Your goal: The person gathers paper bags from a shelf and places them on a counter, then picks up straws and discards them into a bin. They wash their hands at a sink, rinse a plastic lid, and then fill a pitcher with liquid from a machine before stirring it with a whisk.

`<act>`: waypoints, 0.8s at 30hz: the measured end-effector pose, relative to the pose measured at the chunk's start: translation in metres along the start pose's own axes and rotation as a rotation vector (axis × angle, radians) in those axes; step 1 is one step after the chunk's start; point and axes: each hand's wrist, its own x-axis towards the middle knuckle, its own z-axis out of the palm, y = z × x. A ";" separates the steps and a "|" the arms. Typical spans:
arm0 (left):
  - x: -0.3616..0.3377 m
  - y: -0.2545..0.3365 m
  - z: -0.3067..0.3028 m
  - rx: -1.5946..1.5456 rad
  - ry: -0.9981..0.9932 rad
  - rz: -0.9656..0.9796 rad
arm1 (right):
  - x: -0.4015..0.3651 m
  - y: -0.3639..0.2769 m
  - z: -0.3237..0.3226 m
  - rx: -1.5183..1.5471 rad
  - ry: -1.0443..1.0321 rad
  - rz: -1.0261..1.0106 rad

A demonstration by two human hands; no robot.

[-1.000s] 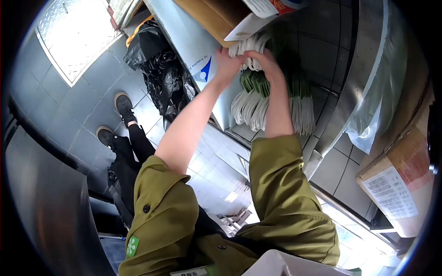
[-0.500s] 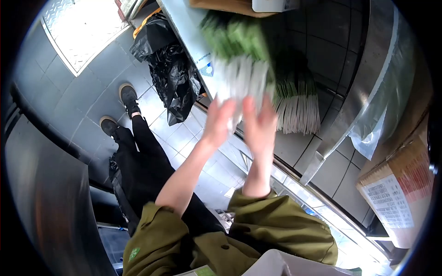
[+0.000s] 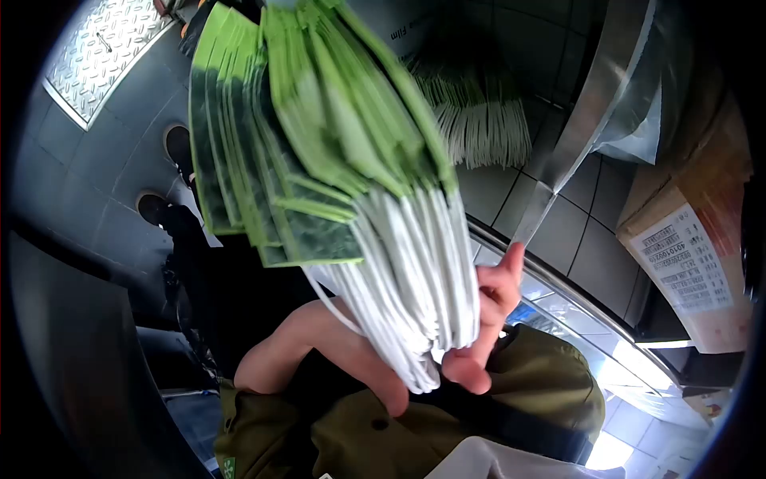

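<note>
One bunch of bags [image 3: 343,104] is leaning apart from the stack [image 3: 488,132]; right hand [image 3: 496,299]'s fingers are curling half-open beside the handles [image 3: 435,271], left hand [image 3: 343,339]'s mostly hiding, hold unclear

Thick bundle [image 3: 343,191] of flat green pieces with white cord-like loops, many layers stacked close together. Green part [image 3: 319,128] up top, fanned unevenly; left layers dark and semi-glossy with lighter green edges, middle and right ones brighter, a bit blurred. White loops [image 3: 415,271] run down and slightly right, packed side by side, rounded ends at bottom, one strand bowed out on left side. Whole bundle tilted, raised off the floor, loop ends between left grip [image 3: 351,339] and right grip [image 3: 488,319]. Exact contact partly hidden.
</note>
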 end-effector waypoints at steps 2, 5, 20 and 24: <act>-0.015 -0.009 0.006 0.062 0.002 0.004 | -0.006 -0.008 0.005 0.074 -0.086 -0.043; -0.029 -0.015 0.017 0.198 0.029 0.045 | -0.011 -0.013 0.017 0.186 -0.140 -0.136; -0.090 -0.029 0.063 0.123 0.090 -0.127 | 0.053 0.218 0.012 -0.793 0.339 0.215; -0.103 -0.040 0.060 -0.053 0.041 -0.208 | 0.049 0.272 0.001 -0.618 0.181 0.578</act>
